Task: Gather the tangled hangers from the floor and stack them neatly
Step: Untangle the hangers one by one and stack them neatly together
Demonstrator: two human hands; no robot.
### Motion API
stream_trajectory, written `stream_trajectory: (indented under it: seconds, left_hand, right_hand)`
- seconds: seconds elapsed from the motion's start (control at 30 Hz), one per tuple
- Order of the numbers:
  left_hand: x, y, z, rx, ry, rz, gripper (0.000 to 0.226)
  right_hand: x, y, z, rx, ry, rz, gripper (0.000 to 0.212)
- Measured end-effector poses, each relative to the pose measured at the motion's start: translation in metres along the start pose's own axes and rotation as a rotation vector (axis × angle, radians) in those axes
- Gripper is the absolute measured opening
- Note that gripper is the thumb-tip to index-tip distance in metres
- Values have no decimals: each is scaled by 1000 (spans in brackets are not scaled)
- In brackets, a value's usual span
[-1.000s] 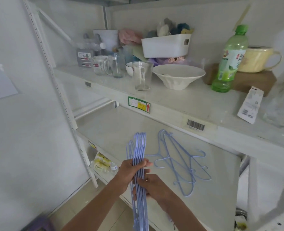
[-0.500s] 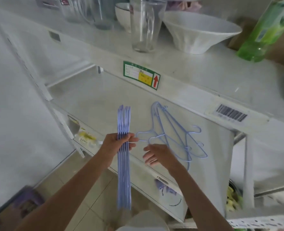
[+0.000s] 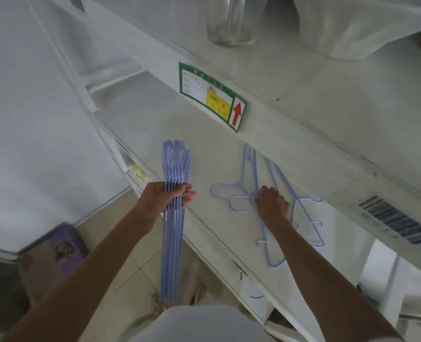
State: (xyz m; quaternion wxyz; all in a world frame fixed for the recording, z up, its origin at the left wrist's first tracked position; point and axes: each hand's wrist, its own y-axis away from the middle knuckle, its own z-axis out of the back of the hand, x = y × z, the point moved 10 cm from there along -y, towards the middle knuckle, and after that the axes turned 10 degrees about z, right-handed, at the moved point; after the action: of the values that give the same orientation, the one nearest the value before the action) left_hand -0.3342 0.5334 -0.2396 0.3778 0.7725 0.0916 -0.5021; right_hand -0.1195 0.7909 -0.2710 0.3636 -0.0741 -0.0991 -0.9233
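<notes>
My left hand (image 3: pixel 166 199) grips a tight bundle of several pale blue hangers (image 3: pixel 173 248), held edge-on and upright in front of the middle shelf (image 3: pixel 155 124). To the right, a few loose blue hangers (image 3: pixel 255 169) lie flat and overlapping on that shelf, hooks pointing left. My right hand (image 3: pixel 272 204) rests on the middle of this loose pile, its fingertips on the wires near the hooks; whether the fingers curl round a wire is hidden by the back of the hand.
The upper shelf (image 3: pixel 327 99) overhangs close above, with a clear glass (image 3: pixel 229 23) and a white bowl (image 3: pixel 357 28) on it. A green and yellow label (image 3: pixel 211 97) and a barcode sticker (image 3: pixel 397 219) are on its front edge. A purple item (image 3: pixel 56 253) lies on the tiled floor at left.
My right hand let go of the bundle and moved right onto the loose hangers on the shelf. The view tilted down and closer. My left hand kept the bundle.
</notes>
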Motion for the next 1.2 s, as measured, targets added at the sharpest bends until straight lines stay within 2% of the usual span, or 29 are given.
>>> stream_trajectory:
  seconds: [0.13,0.23,0.33,0.43,0.53,0.63,0.83,0.97,1.1,1.2]
  left_hand:
    - [-5,7,6,-2,23,-27,24]
    - [-9,15,9,-13,25,-35,20]
    - [-16,27,15,-3,-1,-46,25]
    - [-25,40,29,6,22,-61,36]
    - [-34,50,53,-17,28,-95,32]
    - [-43,62,84,-30,15,-125,29]
    - [-41,85,136,-15,11,-153,21]
    - [-20,100,156,-51,59,-143,16]
    - [2,110,159,-34,89,-103,19]
    - [16,111,156,-13,99,-89,24]
  right_hand:
    - [-2,-5,4,-27,115,97,27]
    - [-4,-4,29,-138,166,107,22]
    - [-6,6,68,-300,151,37,30]
    - [0,18,106,-366,115,-92,39]
    - [26,38,137,-404,116,-140,33]
    - [42,64,164,-510,67,-175,25]
    - [23,90,189,-676,73,-292,22]
    - [29,98,182,-645,163,-276,21]
    - [23,107,157,-516,224,-269,22]
    - [17,115,148,-509,193,-279,21]
